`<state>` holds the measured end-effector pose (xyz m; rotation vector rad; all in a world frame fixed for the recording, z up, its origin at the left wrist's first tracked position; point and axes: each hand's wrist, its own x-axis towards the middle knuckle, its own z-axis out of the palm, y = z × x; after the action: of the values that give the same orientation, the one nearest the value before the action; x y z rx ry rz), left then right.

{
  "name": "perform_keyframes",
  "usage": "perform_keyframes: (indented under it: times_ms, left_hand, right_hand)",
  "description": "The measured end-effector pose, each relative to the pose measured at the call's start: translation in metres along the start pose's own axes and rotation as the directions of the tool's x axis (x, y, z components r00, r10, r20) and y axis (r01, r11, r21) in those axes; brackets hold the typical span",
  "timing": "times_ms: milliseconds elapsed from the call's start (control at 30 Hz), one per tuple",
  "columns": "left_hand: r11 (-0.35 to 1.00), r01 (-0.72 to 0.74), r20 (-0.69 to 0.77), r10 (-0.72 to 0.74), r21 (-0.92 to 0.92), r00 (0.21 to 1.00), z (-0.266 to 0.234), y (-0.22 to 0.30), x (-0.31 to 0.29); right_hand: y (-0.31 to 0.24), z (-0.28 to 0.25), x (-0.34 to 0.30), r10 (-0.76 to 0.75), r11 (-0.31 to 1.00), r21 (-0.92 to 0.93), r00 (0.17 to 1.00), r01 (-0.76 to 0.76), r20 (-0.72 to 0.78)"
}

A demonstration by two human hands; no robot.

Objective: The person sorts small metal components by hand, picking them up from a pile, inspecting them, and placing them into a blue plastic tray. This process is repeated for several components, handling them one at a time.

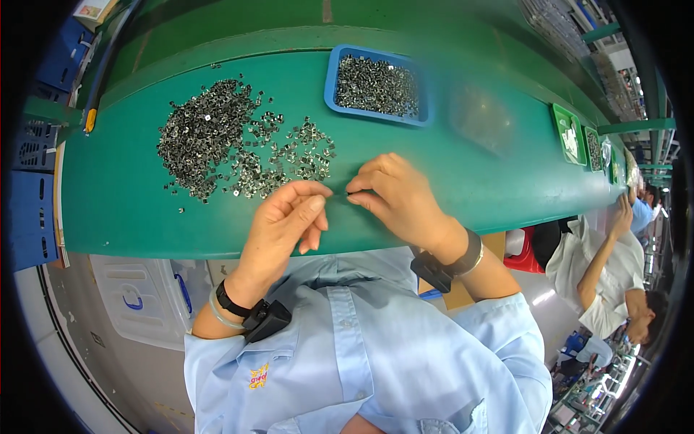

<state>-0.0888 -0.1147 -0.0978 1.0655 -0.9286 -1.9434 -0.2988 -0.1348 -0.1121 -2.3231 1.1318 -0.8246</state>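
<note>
My right hand (400, 197) is above the green table, thumb and forefinger pinched on a small dark metal part (350, 194). Just to its left, my left hand (290, 213) has thumb and forefinger pressed together, the other fingers loosely curled; whether anything tiny sits between them I cannot make out. The fingertips of the two hands are a small gap apart. Beyond my left hand lies a big heap of small black and silver metal parts (206, 134), with a looser scatter (303, 152) reaching toward my fingers. Farther back, a blue tray (379, 119) holds many similar parts.
The green table (463, 181) curves away to the right, where green trays (569, 137) hold small parts. A clear plastic lidded box (137, 296) stands below the table edge at left. Co-workers (600, 253) sit along the right side. Both my wrists carry black devices.
</note>
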Motion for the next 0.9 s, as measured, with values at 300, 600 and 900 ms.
perform_keyframes:
  times_ms: [300, 600, 900]
  left_hand:
    - [0.976, 0.046, 0.119, -0.021, -0.213, 0.993, 0.017, -0.001, 0.009]
    - [0.969, 0.033, 0.109, -0.006, -0.245, 0.994, 0.027, 0.001, 0.011]
    - [0.949, -0.012, 0.144, 0.060, -0.314, 0.988, 0.027, -0.003, 0.014]
  right_hand:
    - [-0.027, -0.010, 0.002, 0.007, 0.997, 0.071, 0.974, 0.009, -0.225]
    - [-0.025, -0.015, -0.003, 0.065, 0.973, 0.231, 0.956, 0.003, -0.285]
    - [-0.030, -0.012, -0.004, 0.048, 0.984, 0.178, 0.941, 0.013, -0.336]
